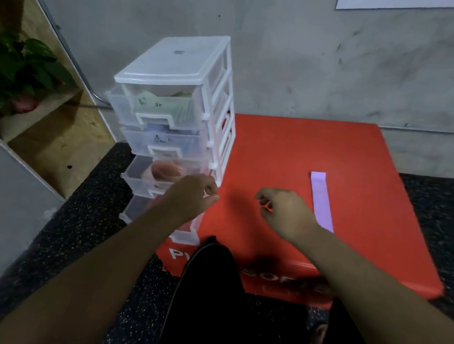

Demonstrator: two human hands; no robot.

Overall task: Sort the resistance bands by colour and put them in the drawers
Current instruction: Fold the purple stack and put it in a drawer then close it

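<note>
A lilac resistance band lies flat and straight on the red padded block, toward its right half, with one end pointing at the wall and the other toward the person. Bare red surface shows on every side of the band, and the block's right edge is well apart from it.

The right hand hovers just left of the band's near end. Its fingers are loosely curled and hold nothing, and it does not touch the band. The left hand hangs in front of the drawer unit's lower corner, also loosely curled with nothing in it. A stretch of open red lies between the two hands.

The clear drawer unit with its white frame stands on the block's left part.
- The top drawer holds pale green bands.
- The second drawer shows something bluish-lilac, too blurred to name.
- The third drawer stands out a little from the frame and holds a pink band.
- The lowest drawer is partly hidden behind the left forearm, so its contents cannot be told.

Dark speckled floor surrounds the block, and a grey wall rises behind it. A wooden shelf with a leafy plant stands to the left.
</note>
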